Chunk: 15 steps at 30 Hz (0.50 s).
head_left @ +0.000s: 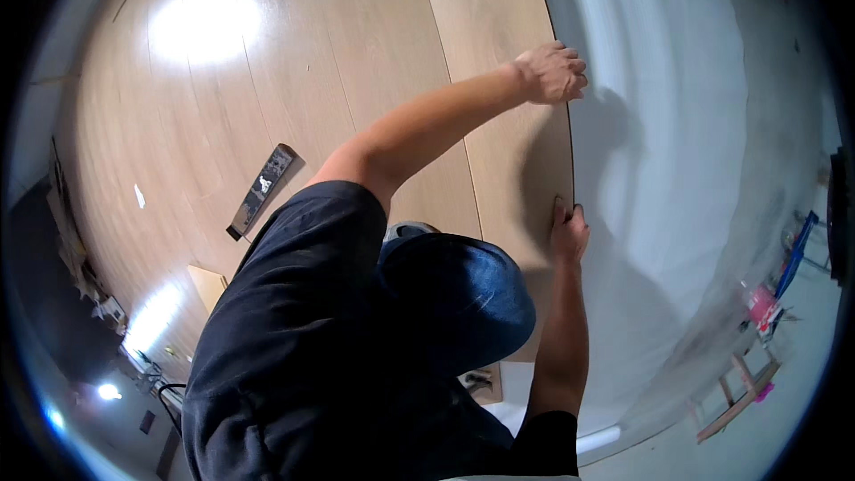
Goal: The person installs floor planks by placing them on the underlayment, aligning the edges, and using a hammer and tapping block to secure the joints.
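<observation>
My left hand (552,73) is closed on the long outer edge of a light wood floor plank (481,18), where it borders a white sheet. Lower on that edge, my right hand (570,232) grips the same plank, fingers along its side. The plank lies beside rows of similar fitted boards (338,27). A dark, worn bar tool (263,191) lies on the boards to the left of my arm. My bent knee (454,294) in blue jeans is between my arms, over the boards.
The white sheet (659,151) stretches to the right, with a wooden frame (739,401), a pink item (761,307) and a blue object (795,249) beyond it. A small board piece (207,285) lies at the lower left. Scraps and clutter (76,249) line the far left edge.
</observation>
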Each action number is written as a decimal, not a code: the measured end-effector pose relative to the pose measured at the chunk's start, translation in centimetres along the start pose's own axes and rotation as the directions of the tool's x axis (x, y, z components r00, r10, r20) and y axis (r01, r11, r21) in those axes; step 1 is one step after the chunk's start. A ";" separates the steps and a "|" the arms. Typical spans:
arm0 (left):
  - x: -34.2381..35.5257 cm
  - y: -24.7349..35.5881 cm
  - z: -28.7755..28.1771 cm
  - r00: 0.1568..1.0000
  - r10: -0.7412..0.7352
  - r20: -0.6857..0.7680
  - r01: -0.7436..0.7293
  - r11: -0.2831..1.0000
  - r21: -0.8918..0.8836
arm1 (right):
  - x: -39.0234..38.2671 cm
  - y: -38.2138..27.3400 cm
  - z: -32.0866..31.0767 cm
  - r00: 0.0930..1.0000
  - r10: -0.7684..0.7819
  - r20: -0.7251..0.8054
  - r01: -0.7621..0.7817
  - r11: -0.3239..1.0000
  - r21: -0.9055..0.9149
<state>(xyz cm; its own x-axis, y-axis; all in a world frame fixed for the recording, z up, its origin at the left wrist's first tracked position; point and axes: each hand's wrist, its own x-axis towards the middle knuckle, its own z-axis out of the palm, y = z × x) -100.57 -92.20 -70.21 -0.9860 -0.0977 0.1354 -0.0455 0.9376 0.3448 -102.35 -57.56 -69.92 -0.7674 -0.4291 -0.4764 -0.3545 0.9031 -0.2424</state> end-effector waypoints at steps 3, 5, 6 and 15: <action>2.5 0.2 2.3 0.927 0.130 0.352 -0.172 0.981 0.091 | 0.1 0.6 -0.8 0.997 0.048 0.059 -0.046 0.998 -0.036; 2.6 -0.4 4.4 0.953 0.157 0.261 -0.202 0.967 0.156 | 0.0 1.8 -0.6 0.993 0.066 0.100 -0.061 0.997 -0.045; 2.3 -2.1 6.7 0.954 0.205 0.217 -0.240 0.960 0.148 | -0.4 2.0 -1.0 0.996 -0.005 0.088 0.008 0.999 -0.035; 2.2 -4.4 10.2 0.920 0.392 0.026 -0.382 0.876 0.295 | -13.9 21.4 -1.5 0.916 0.339 0.216 -0.352 0.936 0.026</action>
<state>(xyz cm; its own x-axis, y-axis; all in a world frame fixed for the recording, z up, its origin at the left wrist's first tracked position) -104.15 -93.08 -80.91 -0.9287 0.2863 0.2359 0.2890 0.9570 -0.0238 -100.07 -32.27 -67.17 -0.7075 -0.0910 -0.7008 -0.0474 0.9956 -0.0814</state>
